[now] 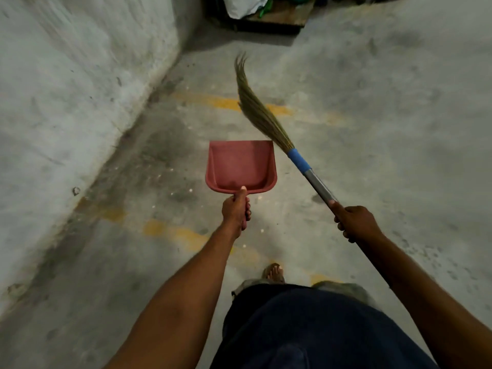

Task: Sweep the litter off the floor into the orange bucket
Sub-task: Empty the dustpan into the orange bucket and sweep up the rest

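My left hand (236,210) grips the handle of a red dustpan (241,166), held level above the floor; its pan looks bare. My right hand (355,222) grips the metal handle of a grass broom (257,110) with a blue collar. The bristles point away from me, raised over the floor beyond the dustpan's right corner. Small pale specks of litter (173,194) dot the concrete floor left of the dustpan. No orange bucket is in view.
A stained grey wall (74,102) runs along the left and meets the floor on a diagonal. Faded yellow paint marks (223,102) cross the floor. A wooden pallet (277,20) with a white bag stands at the far top. My sandalled foot (274,272) is below the hands.
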